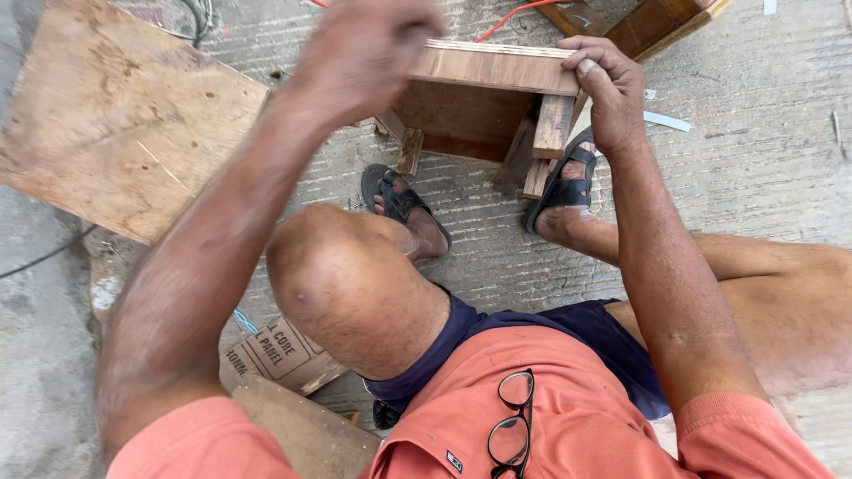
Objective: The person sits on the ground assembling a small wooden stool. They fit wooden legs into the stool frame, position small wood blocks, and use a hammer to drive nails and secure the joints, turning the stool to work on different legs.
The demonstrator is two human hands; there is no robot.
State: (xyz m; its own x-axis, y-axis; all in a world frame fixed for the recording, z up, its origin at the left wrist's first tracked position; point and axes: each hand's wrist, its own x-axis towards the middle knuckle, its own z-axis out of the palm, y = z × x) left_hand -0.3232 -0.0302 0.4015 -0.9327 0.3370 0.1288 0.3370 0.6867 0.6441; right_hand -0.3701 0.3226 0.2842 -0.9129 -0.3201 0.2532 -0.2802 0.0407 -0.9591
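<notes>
Between your feet, your right hand [603, 84] pinched the stiff, light wooden stool [493, 89] at its corner edge; your blurred left hand [368, 53] hid its fingers.

A ribbed concrete floor [763, 177] formed the ground of the scene and serves here as the landmark. On the floor at upper left lay a large, stained plywood sheet [115, 115], set at an angle. At the floor's upper edge ran a red cable [515, 13], with dark wooden offcuts [657, 22] just beside it at upper right. A pale strip of scrap [666, 121] lay on the floor below those offcuts. Toward the lower left, a piece of printed cardboard [280, 355] rested on the floor, partly over another board [302, 430]. Black-rimmed glasses [513, 426] hung from the collar of an orange shirt [577, 408].
</notes>
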